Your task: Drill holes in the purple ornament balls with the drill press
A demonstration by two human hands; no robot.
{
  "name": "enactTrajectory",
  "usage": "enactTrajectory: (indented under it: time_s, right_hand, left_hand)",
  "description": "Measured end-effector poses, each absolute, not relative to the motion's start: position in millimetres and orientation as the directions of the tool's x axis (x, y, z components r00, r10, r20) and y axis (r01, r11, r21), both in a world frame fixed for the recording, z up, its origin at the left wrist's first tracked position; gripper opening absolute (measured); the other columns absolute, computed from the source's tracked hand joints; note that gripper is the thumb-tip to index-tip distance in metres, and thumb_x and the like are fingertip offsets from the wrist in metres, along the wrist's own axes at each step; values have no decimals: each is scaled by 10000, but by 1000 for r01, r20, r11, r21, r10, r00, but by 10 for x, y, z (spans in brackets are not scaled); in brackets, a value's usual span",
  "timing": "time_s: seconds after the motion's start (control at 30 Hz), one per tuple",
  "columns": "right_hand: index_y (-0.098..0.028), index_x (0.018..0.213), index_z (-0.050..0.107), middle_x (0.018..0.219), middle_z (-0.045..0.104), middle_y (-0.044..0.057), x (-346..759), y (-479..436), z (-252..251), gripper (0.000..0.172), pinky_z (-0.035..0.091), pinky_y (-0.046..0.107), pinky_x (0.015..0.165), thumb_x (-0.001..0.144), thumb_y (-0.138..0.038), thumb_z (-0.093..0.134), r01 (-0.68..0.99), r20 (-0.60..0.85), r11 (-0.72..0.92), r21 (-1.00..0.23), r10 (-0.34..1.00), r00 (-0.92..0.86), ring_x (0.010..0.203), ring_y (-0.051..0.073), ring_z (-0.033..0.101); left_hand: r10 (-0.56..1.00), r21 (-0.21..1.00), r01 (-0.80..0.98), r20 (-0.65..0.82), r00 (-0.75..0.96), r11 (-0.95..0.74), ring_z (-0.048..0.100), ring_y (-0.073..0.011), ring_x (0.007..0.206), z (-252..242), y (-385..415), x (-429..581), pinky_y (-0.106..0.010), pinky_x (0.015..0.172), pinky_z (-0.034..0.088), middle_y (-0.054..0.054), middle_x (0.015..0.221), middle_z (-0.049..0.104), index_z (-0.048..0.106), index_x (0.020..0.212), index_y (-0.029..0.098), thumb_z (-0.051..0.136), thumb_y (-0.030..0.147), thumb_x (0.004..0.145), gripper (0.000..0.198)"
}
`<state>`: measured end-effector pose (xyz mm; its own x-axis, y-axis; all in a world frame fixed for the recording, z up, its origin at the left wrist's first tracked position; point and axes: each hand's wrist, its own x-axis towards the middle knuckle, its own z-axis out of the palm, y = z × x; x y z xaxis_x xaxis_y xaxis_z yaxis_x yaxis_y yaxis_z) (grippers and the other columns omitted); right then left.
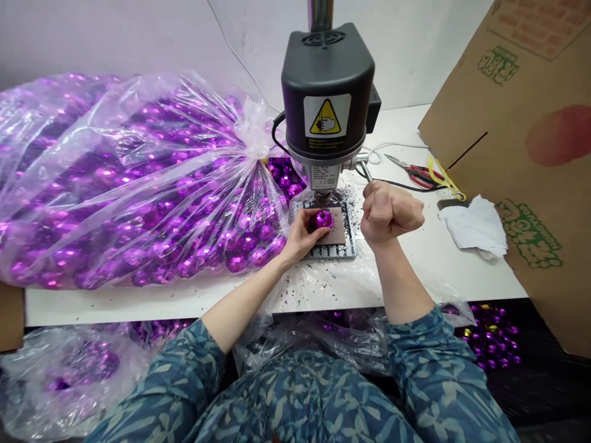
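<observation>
A glossy purple ball ornament (pixel 324 219) with a mirrored, faceted sheen sits under the spindle of a bench drill press, on a tan square pad (pixel 339 229) laid over the press's slotted metal base (pixel 345 251). The spindle tip (pixel 322 198) is just at the ball's top edge, though any contact is hidden. The left hand (pixel 301 237) cups the ball from the side, fingers curved around it and pressing it down on the pad. The right hand (pixel 390 212) is clenched into a tight fist around the end of a steel feed lever (pixel 364 171). Above stands the black drill head (pixel 327 77) with a yellow warning label. Dark specks of debris (pixel 318 289) scatter across the white table (pixel 415 271). To the left lies a large clear plastic bag (pixel 133 184) of matching ornaments, tied at the neck. To the right are red-handled scissors (pixel 413 173), a crumpled white cloth (pixel 475 226) and a cardboard flap (pixel 517 117).
</observation>
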<state>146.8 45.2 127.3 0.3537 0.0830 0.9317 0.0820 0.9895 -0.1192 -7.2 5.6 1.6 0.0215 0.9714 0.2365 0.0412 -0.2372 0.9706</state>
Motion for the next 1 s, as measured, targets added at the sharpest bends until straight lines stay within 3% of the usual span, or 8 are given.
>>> enactTrajectory:
  time_s: [0.17, 0.4, 0.47, 0.63, 0.73, 0.8, 0.9, 1.0]
  right_hand:
    - [-193, 511, 253, 420, 264, -75, 1438, 374, 1628, 618, 168, 266, 380, 1003, -326, 602, 71, 902, 960, -269, 225, 369, 349, 40, 242]
    - [-227, 480, 355, 394, 339, -64, 1343, 482, 2219, 705, 215, 309, 372, 839, -770, 628, -68, 828, 895, -442, 435, 354, 329, 36, 224]
    - [-238, 489, 334, 392, 313, -64, 1329, 486, 2225, 732, 213, 321, 382, 805, -868, 533, -45, 825, 891, -452, 437, 358, 334, 43, 218]
    - [-248, 530, 283, 415, 295, -55, 1321, 464, 2189, 742, 228, 336, 416, 784, -938, 383, 34, 821, 874, -484, 441, 362, 354, 72, 249]
    - [-247, 521, 295, 409, 287, -55, 1327, 468, 2187, 730, 215, 343, 406, 802, -893, 483, -12, 825, 890, -455, 427, 370, 351, 73, 230]
    - [-244, 517, 303, 406, 302, -53, 1332, 466, 2181, 718, 229, 341, 412, 831, -849, 528, -13, 823, 886, -463, 435, 367, 357, 75, 232]
    - [-243, 533, 285, 420, 310, -49, 1346, 465, 2147, 701, 264, 327, 433, 890, -811, 488, 54, 814, 859, -509, 460, 355, 388, 84, 260]
    - [-247, 563, 267, 452, 308, -47, 1365, 494, 2094, 675, 295, 309, 461, 919, -796, 434, 121, 808, 829, -545, 482, 339, 436, 87, 289]
  left_hand:
    - [970, 966, 91, 244, 4, -244, 728, -233, 1085, 51, 67, -56, -441, 985, 608, -96, 1161, 722, 564, 1177, 206, 885, 330, 820, 496]
    - [918, 875, 397, 364, -158, -278, 697, -185, 876, 392, -432, -9, -358, 772, 609, -52, 1015, 691, 557, 1096, 211, 864, 284, 812, 424]
    - [900, 815, 436, 435, -22, -383, 680, -176, 849, 436, -759, 7, -333, 739, 596, -45, 993, 682, 566, 1090, 208, 831, 318, 846, 377]
    - [675, 573, 393, 441, 591, -719, 703, -227, 966, 247, -1494, 103, -358, 811, 613, -103, 1079, 714, 608, 1176, 199, 694, 442, 977, 326]
    - [529, 364, 392, 455, 717, -845, 703, -254, 1081, 116, -1586, 154, -380, 892, 614, -144, 1213, 712, 608, 1243, 199, 630, 484, 1013, 367]
    - [498, 325, 377, 553, 668, -867, 682, -272, 1180, 118, -1428, 126, -401, 943, 610, -169, 1258, 703, 586, 1280, 183, 636, 463, 1014, 390]
    - [589, 374, 491, 692, 418, -787, 702, -231, 1103, 261, -869, -52, -404, 917, 609, -114, 1128, 726, 588, 1226, 204, 534, 189, 1045, 189]
    - [801, 505, 716, 585, 126, -482, 696, -223, 980, 467, -75, -318, -399, 881, 590, -94, 1023, 704, 631, 1130, 195, 449, 30, 983, 286]
